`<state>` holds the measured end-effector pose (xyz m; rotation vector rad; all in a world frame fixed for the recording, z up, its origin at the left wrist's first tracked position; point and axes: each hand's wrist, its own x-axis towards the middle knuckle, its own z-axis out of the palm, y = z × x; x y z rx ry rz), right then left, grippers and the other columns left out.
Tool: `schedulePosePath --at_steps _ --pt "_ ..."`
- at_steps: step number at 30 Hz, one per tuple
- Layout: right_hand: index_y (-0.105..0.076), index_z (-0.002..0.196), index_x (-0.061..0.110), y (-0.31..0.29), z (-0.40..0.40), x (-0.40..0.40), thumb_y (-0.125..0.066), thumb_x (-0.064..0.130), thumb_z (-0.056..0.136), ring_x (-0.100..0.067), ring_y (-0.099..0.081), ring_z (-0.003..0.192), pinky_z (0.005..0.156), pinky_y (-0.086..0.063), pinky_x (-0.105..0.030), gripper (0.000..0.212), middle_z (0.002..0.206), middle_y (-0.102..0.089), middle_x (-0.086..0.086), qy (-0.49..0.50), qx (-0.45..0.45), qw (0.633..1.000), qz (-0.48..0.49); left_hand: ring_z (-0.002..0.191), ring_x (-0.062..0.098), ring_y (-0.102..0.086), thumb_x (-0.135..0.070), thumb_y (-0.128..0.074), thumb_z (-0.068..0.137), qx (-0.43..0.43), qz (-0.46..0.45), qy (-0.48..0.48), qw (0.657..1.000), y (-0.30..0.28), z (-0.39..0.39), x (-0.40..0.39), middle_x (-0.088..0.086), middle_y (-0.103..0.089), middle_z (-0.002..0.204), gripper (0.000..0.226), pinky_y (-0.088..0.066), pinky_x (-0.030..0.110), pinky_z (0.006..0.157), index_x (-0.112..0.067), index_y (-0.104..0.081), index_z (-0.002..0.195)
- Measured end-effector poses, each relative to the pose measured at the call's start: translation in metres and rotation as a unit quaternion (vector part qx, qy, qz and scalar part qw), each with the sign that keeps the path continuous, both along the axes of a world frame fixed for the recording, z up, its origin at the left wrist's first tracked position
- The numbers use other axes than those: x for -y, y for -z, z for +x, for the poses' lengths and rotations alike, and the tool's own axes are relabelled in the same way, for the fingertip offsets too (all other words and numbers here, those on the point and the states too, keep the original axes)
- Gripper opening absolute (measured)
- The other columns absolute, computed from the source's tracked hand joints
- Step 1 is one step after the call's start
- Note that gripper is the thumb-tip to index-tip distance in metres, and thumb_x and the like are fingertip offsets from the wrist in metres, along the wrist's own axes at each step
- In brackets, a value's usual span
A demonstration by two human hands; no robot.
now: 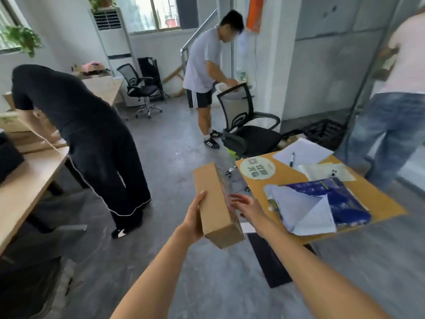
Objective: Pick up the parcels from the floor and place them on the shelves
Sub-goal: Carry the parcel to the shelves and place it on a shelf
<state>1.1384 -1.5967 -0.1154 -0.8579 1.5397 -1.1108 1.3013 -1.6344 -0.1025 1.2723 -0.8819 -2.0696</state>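
Note:
A long brown cardboard parcel (215, 203) is held up in front of me, above the grey floor. My left hand (194, 217) grips its left side, thumb on top. My right hand (247, 207) rests against the parcel's right face with fingers spread. Just right of it stands a small brown table (379, 199) carrying a blue and white plastic mailer parcel (322, 203), white papers (301, 151) with a pen, and a round sticker. No shelves are visible.
A person in black (92, 134) bends over a wooden desk (27, 180) at left. Another person in shorts (204, 72) stands beside a black office chair (248, 127) ahead. A third person in jeans (391, 123) is at right. Open grey floor lies ahead.

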Motion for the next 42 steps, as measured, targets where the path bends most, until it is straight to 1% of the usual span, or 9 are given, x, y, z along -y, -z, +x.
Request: schedulePosePath --at_steps 5,9,14,17,20,25,28,34,42 --pt "-0.039 0.138 0.016 -0.012 -0.115 -0.073 -0.065 0.033 0.086 -0.025 -0.055 0.109 0.081 -0.049 -0.036 0.061 0.129 -0.055 -0.011 0.109 0.034 0.993 0.015 0.082 0.029 -0.062 -0.053 -0.042 0.091 -0.023 -0.024 0.085 0.996 -0.014 -0.114 -0.04 0.014 -0.067 0.094 0.045 -0.05 0.038 0.07 -0.016 -0.063 0.108" --pt "-0.044 0.129 0.021 -0.017 -0.186 -0.129 -0.069 0.041 0.08 -0.016 -0.063 0.092 0.079 -0.05 -0.035 0.058 0.107 -0.066 -0.001 0.168 0.08 0.983 -0.002 0.09 0.032 -0.063 -0.054 -0.042 0.091 -0.005 -0.034 0.152 0.988 -0.01 -0.195 -0.063 0.017 -0.066 0.108 0.058 -0.051 0.04 0.076 -0.012 -0.058 0.127" --pt "-0.053 0.112 0.025 -0.023 -0.256 -0.194 -0.059 0.022 0.091 -0.013 -0.066 0.08 0.064 -0.054 -0.026 0.022 0.091 -0.069 0.001 0.227 0.128 0.964 -0.055 0.094 0.029 -0.064 -0.042 -0.035 0.099 -0.018 -0.068 0.252 0.965 -0.009 -0.287 -0.099 0.014 -0.069 0.106 0.048 -0.051 0.041 0.079 -0.01 -0.056 0.127" --pt "-0.044 0.125 0.024 -0.02 -0.294 -0.234 -0.067 0.022 0.084 -0.023 -0.067 0.091 0.081 -0.056 -0.04 0.047 0.104 -0.07 -0.009 0.281 0.166 0.943 -0.068 0.108 0.033 -0.063 -0.046 -0.038 0.097 0.004 -0.082 0.306 0.949 -0.008 -0.342 -0.124 0.014 -0.068 0.116 0.048 -0.049 0.048 0.096 -0.014 -0.06 0.126" --pt "-0.035 0.138 0.02 -0.016 -0.324 -0.269 -0.079 0.026 0.067 -0.027 -0.067 0.094 0.083 -0.054 -0.043 0.083 0.119 -0.067 -0.015 0.35 0.199 0.913 -0.065 0.119 0.034 -0.058 -0.056 -0.057 0.082 0.053 -0.075 0.356 0.93 -0.011 -0.393 -0.147 0.013 -0.065 0.125 0.06 -0.04 0.048 0.109 -0.016 -0.061 0.126" --pt "-0.023 0.14 0.028 -0.009 -0.406 -0.342 -0.074 0.021 0.078 -0.024 -0.061 0.076 0.057 -0.048 -0.03 0.08 0.095 -0.067 -0.009 0.524 0.196 0.824 -0.083 0.115 0.029 -0.057 -0.061 -0.062 0.072 0.098 -0.139 0.489 0.856 -0.015 -0.526 -0.2 0.007 -0.062 0.125 0.053 -0.045 0.044 0.103 -0.023 -0.063 0.109" --pt "-0.013 0.144 0.031 -0.005 -0.455 -0.359 -0.074 0.015 0.078 -0.027 -0.06 0.073 0.053 -0.049 -0.033 0.092 0.096 -0.063 -0.013 0.595 0.209 0.769 -0.104 0.114 0.029 -0.054 -0.045 -0.062 0.083 0.075 -0.187 0.53 0.823 -0.029 -0.581 -0.22 0.007 -0.058 0.126 0.047 -0.049 0.042 0.096 -0.021 -0.058 0.123" --pt "0.005 0.145 0.038 -0.007 -0.47 -0.369 -0.073 0.014 0.078 -0.031 -0.06 0.08 0.068 -0.054 -0.053 0.106 0.094 -0.058 -0.015 0.611 0.219 0.753 -0.107 0.099 0.02 -0.06 -0.025 -0.077 0.073 0.078 -0.274 0.54 0.792 -0.027 -0.603 -0.231 0.004 -0.063 0.119 0.06 -0.055 0.043 0.089 -0.019 -0.057 0.129" --pt "-0.029 0.138 0.017 -0.013 -0.613 -0.42 -0.068 0.019 0.083 -0.027 -0.062 0.082 0.084 -0.053 -0.047 0.067 0.096 -0.057 -0.013 0.736 0.177 0.637 -0.142 0.088 0.015 -0.058 -0.025 -0.069 0.08 0.052 -0.323 0.631 0.704 -0.047 -0.767 -0.238 0.0 -0.066 0.101 0.036 -0.05 0.029 0.075 -0.025 -0.063 0.115"
